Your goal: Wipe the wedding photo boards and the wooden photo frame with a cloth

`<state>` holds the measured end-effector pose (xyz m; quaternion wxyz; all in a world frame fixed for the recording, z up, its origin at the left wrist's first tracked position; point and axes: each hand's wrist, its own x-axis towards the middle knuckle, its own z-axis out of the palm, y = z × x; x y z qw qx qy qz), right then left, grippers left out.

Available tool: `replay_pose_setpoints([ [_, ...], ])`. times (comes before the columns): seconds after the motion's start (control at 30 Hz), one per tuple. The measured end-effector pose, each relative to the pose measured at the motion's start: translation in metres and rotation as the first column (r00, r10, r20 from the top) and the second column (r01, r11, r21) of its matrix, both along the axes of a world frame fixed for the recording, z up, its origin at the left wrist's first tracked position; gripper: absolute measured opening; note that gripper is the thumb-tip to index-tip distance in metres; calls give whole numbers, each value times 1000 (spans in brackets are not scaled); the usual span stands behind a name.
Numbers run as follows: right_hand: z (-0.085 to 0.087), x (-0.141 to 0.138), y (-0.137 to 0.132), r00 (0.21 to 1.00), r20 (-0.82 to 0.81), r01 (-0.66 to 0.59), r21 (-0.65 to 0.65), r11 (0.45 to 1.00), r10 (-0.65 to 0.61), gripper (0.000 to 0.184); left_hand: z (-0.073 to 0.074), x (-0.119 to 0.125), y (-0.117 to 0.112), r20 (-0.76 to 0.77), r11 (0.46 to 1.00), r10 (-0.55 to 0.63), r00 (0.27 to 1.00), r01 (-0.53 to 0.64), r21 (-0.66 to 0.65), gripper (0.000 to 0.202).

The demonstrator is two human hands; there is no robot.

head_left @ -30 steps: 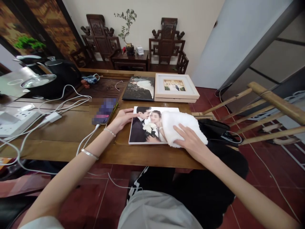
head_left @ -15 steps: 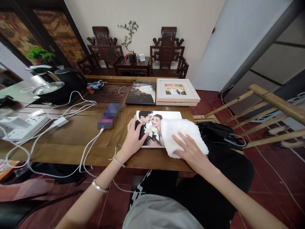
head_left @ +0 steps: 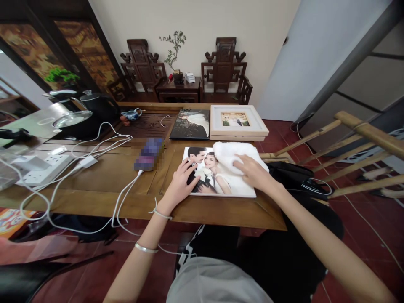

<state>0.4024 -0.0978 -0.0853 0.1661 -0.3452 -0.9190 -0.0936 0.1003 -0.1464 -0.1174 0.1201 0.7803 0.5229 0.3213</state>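
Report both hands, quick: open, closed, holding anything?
Left hand: open, spread at the left edge of the wedding photo, holding nothing.
Right hand: on the white plush cloth over that photo; whether closed on it, can't tell.

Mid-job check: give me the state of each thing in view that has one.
Left hand: open, fingers on the couple photo
Right hand: on the white cloth
White cloth: rumpled, partly covering the photo
Couple photo: flat, face up
Phone: cable plugged in
Dark photo: flat, face up
Framed picture: face up
Black pot: glass lid on
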Motion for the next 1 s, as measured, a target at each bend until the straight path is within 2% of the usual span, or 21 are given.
replay_pose_setpoints([
  [0.1, 10, -2, 27, 997, 48, 57, -53, 997, -54, 55, 1, 0, -1, 17, 1000, 1, 1000, -1, 4, 41],
  [0.2, 17, -6, 43, 989, 81, 134, -82, 988, -128, 54, 1, 0, -1, 32, 1000, -1, 999, 0, 11, 40],
  [0.27, 18, -9, 47, 986, 84, 153, -75, 985, -147, 53, 0, 0, -1, 40, 1000, -1, 999, 0, 18, 40],
  [0.4, 10, -13, 39, 993, 63, 98, -27, 995, -96, 53, -3, 0, 0, 46, 1000, 6, 999, -7, 17, 40],
  [0.5, -1, -11, 14, 998, 30, 51, 20, 998, -52, 54, -3, 1, 0, 29, 1000, 12, 1000, -12, 5, 40],
  [0.63, -10, -3, -48, 1000, -7, -6, 41, 999, 6, 49, 3, 3, -5, -27, 999, 21, 999, -22, -25, 44],
  [0.77, -7, 4, -114, 994, -63, -90, 42, 995, 93, 36, 8, 1, -12, -75, 998, -30, 997, 25, -55, 53],
  [0.83, -3, 5, -137, 989, -72, -129, 18, 992, 130, 31, 7, -1, -13, -60, 998, -33, 998, 30, -60, 52],
  [0.9, 1, 4, -147, 985, -71, -156, -7, 988, 155, 28, 4, -2, -12, -35, 998, -21, 999, 19, -52, 50],
  [1.0, 3, 3, -140, 982, -80, -170, -9, 985, 169, 31, 0, -3, -9, -19, 999, -13, 1000, 12, -45, 49],
])
